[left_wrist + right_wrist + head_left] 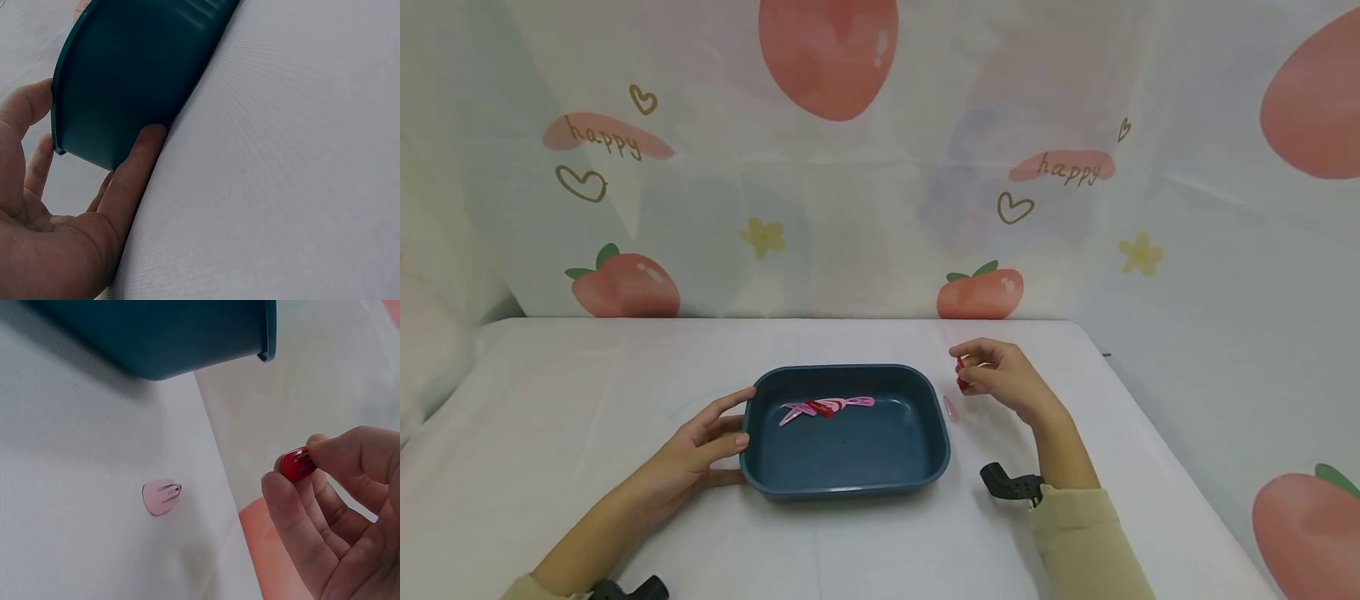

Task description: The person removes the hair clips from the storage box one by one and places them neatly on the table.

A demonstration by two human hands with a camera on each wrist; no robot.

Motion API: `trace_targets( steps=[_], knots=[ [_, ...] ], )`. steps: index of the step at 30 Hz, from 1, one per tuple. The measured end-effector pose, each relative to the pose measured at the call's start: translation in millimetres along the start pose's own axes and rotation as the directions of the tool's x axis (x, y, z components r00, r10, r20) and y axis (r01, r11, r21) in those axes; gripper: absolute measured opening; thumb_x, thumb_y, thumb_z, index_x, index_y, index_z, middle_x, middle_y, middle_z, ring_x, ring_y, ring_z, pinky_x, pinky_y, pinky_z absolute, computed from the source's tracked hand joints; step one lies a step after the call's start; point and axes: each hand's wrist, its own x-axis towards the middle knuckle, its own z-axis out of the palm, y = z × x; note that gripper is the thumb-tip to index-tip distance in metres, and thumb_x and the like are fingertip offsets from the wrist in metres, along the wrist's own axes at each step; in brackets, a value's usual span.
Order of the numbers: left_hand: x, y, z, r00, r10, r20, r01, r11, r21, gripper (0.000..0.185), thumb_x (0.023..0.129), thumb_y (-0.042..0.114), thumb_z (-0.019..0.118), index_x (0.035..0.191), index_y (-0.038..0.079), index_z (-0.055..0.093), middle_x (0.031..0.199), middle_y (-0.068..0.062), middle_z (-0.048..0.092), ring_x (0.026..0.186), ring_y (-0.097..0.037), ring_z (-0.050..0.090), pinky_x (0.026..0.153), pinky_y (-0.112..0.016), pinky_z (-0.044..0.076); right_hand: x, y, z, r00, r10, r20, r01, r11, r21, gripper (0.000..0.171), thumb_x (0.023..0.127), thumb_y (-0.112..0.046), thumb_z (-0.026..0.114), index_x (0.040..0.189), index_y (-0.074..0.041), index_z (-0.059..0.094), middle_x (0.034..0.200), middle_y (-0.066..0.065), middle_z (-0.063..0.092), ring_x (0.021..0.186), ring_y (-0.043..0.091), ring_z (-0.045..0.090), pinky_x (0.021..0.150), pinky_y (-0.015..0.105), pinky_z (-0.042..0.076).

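Note:
A dark blue-green rectangular tray (pixel 850 492) stands on the table, with several pink and red snap hair clips (pixel 827 406) grouped toward its back left. My left hand (pixel 692 458) is spread against the tray's left end, fingertips on the rim and one finger low along the outer wall. To the right of the tray, my right hand (pixel 1000 375) pinches a red snap hair clip (pixel 297 464) between thumb and fingers, raised over the table. A pale pink snap hair clip (pixel 951 409) lies on the white cloth between the tray and the right hand.
White cloth covers the table (pixel 587 400). A printed curtain (pixel 865 208) with peaches and hearts hangs along the table's back edge and right side. Black camera mounts (pixel 1011 483) sit on both wrists.

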Motion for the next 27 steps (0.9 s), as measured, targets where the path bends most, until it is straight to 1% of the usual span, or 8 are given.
trace_targets(
  steps=[6,12,19,27],
  knots=[
    [-0.2,1.3,-0.1,1.000,0.003,0.011,-0.003,1.000,-0.009,0.056,0.090,0.020,0.059,0.138,0.036,0.035,0.139,-0.013,0.032,0.119,-0.036,0.044,0.081,-0.052,0.049,1,5,-2,1.000,0.010,0.000,-0.010,1.000,-0.007,0.027,0.088,-0.006,0.056,0.115,-0.005,0.058,0.104,0.024,0.057,0.087,0.029,0.059,0.070,0.035,0.055],
    [-0.7,2.1,-0.3,1.000,0.002,0.018,-0.001,1.000,-0.016,0.056,0.091,0.020,0.058,0.139,0.036,0.034,0.140,-0.013,0.031,0.119,-0.036,0.043,0.082,-0.052,0.048,4,9,-1,0.999,0.044,0.005,-0.043,0.999,-0.023,0.029,0.089,-0.008,0.055,0.118,-0.001,0.056,0.103,0.023,0.057,0.086,0.030,0.058,0.071,0.034,0.055],
    [-0.6,1.1,-1.1,1.000,0.007,0.023,-0.007,1.000,-0.028,0.057,0.091,0.018,0.058,0.139,0.036,0.034,0.140,-0.013,0.032,0.119,-0.036,0.043,0.082,-0.053,0.048,4,14,0,0.997,0.073,0.017,-0.073,0.997,-0.026,0.030,0.089,-0.008,0.056,0.118,0.000,0.056,0.104,0.022,0.058,0.086,0.029,0.058,0.072,0.034,0.055],
    [-0.6,0.8,-1.0,1.000,0.006,0.017,-0.006,1.000,-0.017,0.056,0.091,0.019,0.058,0.139,0.036,0.034,0.140,-0.013,0.032,0.119,-0.036,0.044,0.081,-0.052,0.049,5,19,3,0.990,0.135,0.032,-0.132,0.989,-0.067,0.029,0.086,-0.006,0.060,0.114,-0.003,0.061,0.092,0.015,0.059,0.079,0.029,0.058,0.071,0.037,0.054]
  ],
)
